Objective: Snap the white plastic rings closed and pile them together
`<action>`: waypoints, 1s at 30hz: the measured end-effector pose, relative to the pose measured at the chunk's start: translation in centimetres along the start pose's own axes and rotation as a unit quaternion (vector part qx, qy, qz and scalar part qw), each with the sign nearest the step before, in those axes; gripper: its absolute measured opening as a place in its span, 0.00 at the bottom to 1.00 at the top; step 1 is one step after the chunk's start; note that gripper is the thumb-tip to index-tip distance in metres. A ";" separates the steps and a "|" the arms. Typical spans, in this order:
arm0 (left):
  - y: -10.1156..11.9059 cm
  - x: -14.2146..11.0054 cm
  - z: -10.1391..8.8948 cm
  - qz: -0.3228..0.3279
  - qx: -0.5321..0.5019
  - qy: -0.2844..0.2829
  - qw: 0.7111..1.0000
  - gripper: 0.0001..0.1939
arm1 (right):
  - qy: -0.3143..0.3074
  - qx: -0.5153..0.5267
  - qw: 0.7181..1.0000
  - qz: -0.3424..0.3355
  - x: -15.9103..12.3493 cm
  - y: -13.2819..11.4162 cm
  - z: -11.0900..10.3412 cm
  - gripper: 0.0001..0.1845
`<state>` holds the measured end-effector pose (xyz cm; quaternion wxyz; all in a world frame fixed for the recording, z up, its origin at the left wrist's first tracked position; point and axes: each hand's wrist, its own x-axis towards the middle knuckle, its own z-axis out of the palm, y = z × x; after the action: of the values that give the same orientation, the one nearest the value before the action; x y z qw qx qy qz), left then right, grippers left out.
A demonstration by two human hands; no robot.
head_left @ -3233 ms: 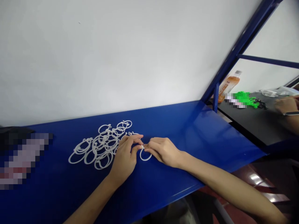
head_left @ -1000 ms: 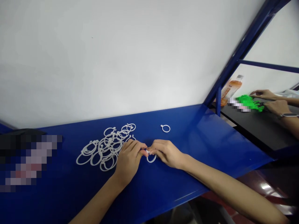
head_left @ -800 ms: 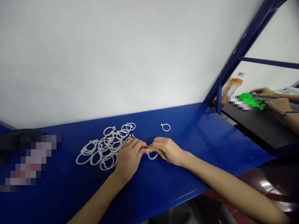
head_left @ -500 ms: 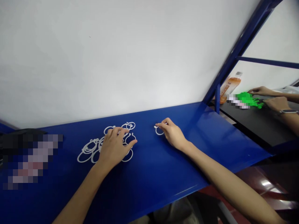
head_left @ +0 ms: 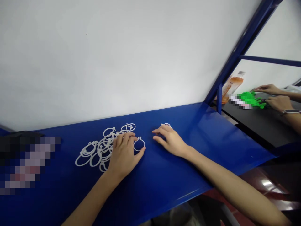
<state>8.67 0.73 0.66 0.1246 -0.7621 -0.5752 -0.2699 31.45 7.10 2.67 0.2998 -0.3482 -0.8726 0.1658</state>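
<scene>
Several thin white open rings with small knobbed ends lie in an overlapping heap point(head_left: 94, 153) on the blue table point(head_left: 164, 185). My left hand point(head_left: 124, 153) rests palm down over the right side of this heap and hides part of it. Its thumb and fingers are apart, with a single white ring point(head_left: 139, 150) lying flat between them, touching or nearly touching the fingertips. Farther right, my right hand point(head_left: 174, 141) is low over the table, thumb and fingers apart and nothing visible between them. Just behind its knuckles, another white ring point(head_left: 167, 124) lies partly hidden.
A pale wall point(head_left: 141, 62) stands behind the table. A dark item point(head_left: 21, 139) and a blurred-out patch are at the left. Beyond a blue frame post point(head_left: 219, 99), another person's hands point(head_left: 279, 102) work at green pieces point(head_left: 249, 98) on a black surface, beside an orange bottle point(head_left: 232, 86).
My left hand has slid right, and a single ring has moved along with it, away from the heap. My right hand has let go of its ring, which now lies behind it.
</scene>
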 end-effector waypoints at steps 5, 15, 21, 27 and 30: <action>2.2 -0.1 -1.3 0.043 -0.057 0.058 0.996 0.14 | -0.035 0.143 0.989 0.033 -0.9 -3.1 1.3 0.08; 2.4 0.0 -1.6 -0.015 -0.257 0.037 0.965 0.05 | -0.015 0.170 0.985 0.017 -0.7 -2.6 0.3 0.09; 1.7 0.2 -1.1 -0.073 -0.253 0.040 0.964 0.09 | -0.076 0.224 0.972 -0.004 -0.7 -2.8 0.1 0.10; 1.2 0.2 -1.4 0.003 -0.234 0.045 0.971 0.10 | -0.116 0.275 0.954 0.011 -0.9 -3.0 0.1 0.12; 1.3 0.0 -1.6 0.022 -0.220 0.043 0.974 0.12 | -0.118 0.276 0.954 -0.011 -1.1 -3.3 0.1 0.12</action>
<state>9.46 -0.43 2.10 -0.0155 -0.7711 -0.4785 -0.4197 30.37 4.01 3.78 0.2811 -0.2209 -0.8257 0.4364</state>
